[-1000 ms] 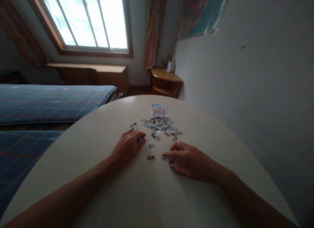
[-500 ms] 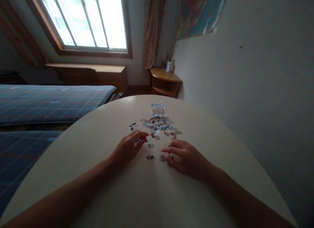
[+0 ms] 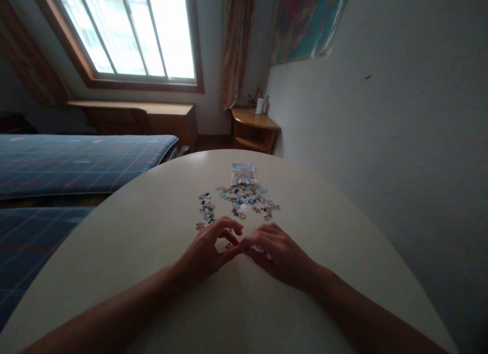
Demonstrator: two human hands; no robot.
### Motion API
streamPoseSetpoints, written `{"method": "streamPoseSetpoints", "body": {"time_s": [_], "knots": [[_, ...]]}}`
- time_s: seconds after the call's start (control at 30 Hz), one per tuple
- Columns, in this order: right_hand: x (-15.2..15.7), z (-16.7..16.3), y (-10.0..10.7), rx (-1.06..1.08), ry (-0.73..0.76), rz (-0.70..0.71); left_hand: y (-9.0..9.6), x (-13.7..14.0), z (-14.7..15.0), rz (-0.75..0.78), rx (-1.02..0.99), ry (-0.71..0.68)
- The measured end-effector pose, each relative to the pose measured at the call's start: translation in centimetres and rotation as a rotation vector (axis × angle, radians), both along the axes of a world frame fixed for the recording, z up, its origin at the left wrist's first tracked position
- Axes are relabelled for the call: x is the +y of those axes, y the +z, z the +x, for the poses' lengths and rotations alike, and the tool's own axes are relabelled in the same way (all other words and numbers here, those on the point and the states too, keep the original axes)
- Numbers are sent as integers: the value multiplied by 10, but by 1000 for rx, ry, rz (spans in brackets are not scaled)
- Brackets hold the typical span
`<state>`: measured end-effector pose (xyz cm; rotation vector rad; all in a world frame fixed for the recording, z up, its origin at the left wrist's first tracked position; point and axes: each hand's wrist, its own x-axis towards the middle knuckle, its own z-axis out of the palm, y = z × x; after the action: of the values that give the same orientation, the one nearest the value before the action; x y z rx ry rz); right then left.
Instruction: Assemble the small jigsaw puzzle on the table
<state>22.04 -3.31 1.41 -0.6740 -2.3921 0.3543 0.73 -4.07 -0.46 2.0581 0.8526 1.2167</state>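
Head camera, indoors: a person's left hand (image 3: 208,245) and right hand (image 3: 282,255) met at the fingertips low over a pale round table (image 3: 297,191), with small jigsaw pieces (image 3: 260,250) showing beneath the right hand's curled fingers. The left grip was half curled, thumb and fingers partly parted; the right was nearly closed, index finger and thumb pointing at the left thumb. Whether either one pinched a piece could not be told, the fingertips being blurred and overlapping. Beyond the hands lay a loose pile of pieces (image 3: 247,194), while a narrow cluster (image 3: 208,210) ran along its left side, and a lone reddish piece (image 3: 200,226) sat at the cluster's near end. The pieces appeared light, thin and fairly stiff, likely to slide on the smooth tabletop; their knobs looked the weakest part, so a pinch across the broad body, at opposite edges, seemed the safest hold. A printed rectangle (image 3: 244,174) lay at the pile's far edge; whether it was a bag or a card, and whether anything was inside, could not be made out. A wooden corner shelf (image 3: 255,118) bore a white item (image 3: 260,106).
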Motion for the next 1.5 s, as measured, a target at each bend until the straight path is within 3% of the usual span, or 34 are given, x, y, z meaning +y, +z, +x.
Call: {"method": "streamPoseSetpoints", "body": {"time_s": [0.13, 0.27, 0.43, 0.53, 0.67, 0.93, 1.1, 1.5], "knots": [[4, 3, -3, 8, -57, -25, 0, 3, -3, 29, 38, 70], [14, 10, -5, 92, -303, -148, 2, 5, -9, 167, 237, 134], [26, 18, -7, 181, -464, -302, 7, 3, -12, 264, 452, -39], [29, 20, -9, 213, -477, -400, 11, 1, -11, 293, 554, -170], [30, 22, -12, 211, -483, -472, 15, -1, -11, 292, 618, -222], [38, 31, -15, 141, -596, -351, 16, -1, -12, 299, 655, -222], [38, 31, -17, 32, -509, -201, 14, 0, -12, 297, 677, -216], [34, 26, -16, -49, -564, -217, 16, -2, -13, 304, 693, -228]]}}
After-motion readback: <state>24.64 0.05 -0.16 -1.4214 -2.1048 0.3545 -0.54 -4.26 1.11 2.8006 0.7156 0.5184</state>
